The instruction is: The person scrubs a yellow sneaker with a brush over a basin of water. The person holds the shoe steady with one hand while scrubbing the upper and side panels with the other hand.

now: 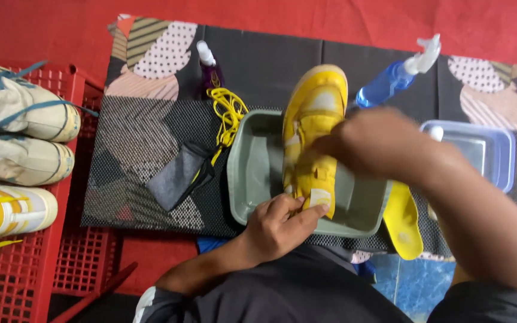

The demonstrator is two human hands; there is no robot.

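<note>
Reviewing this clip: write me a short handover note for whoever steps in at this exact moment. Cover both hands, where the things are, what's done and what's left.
Left hand: grips the heel end of the yellow shoe, thumb on its tongue.
Right hand: on the shoe's mid part, blurred; what it holds cannot be told.
The shoe lies across the grey basin, toe pointing away.
Done: yellow laces are out, lying left of the basin; yellow insole is out, lying at its right.
Nearby: blue spray bottle, clear blue tub, dark cloth, small dark bottle.
Left: the matching yellow shoe waits on the red crate with two pale shoes.
</note>
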